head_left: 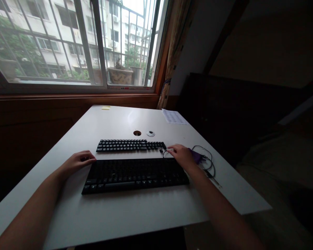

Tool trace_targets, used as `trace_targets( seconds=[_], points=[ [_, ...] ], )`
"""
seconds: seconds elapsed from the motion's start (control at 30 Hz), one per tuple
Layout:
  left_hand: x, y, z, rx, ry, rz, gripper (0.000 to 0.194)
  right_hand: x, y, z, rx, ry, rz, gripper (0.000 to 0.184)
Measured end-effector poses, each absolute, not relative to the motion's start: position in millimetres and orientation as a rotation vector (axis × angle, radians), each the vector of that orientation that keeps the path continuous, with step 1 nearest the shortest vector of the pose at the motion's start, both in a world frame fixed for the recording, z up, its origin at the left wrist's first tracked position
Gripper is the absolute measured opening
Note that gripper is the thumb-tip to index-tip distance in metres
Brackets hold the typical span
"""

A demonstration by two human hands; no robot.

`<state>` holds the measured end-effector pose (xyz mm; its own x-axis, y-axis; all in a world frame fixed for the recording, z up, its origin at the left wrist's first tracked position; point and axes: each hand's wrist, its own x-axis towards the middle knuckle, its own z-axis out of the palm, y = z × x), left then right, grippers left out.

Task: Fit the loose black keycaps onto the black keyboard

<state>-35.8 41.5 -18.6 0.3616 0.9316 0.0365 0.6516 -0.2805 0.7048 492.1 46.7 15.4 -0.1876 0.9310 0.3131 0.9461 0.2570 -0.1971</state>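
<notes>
A black keyboard point(135, 175) lies on the white desk, and many of its upper keys look dark or bare. My left hand point(79, 161) is at its back left corner, with thumb and fingertips closed on the edge. Over the back right corner is my right hand point(182, 155), its fingers bent and drawn together. A thin dark cable point(163, 153) curves up from behind the keyboard to those fingertips; what they hold is unclear. Behind the keyboard, black keycaps point(122, 145) stand in rows. One small keycap point(161, 150) sits apart near my right fingers.
Right of my right hand lie a purple object point(196, 156), a coiled cable point(213, 163) and thin tools point(215, 180). Farther back are a desk hole point(137, 133), a round white cover point(150, 133), printed paper point(174, 117) and yellow notes point(105, 108). A barred window is beyond.
</notes>
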Motion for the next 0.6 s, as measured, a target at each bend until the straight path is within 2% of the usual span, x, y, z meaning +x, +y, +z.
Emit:
trace_targets(
  seconds=[0.3,0.6],
  points=[
    [-36.1,41.5,-19.7,2.015,1.360,0.626,0.042,474.8,88.4,11.2,-1.803,-2.493,0.011,0.026],
    [-32.8,38.2,-15.5,1.997,1.365,0.637,0.042,468.4,89.6,15.6,-1.796,-2.525,0.022,0.022]
  ],
)
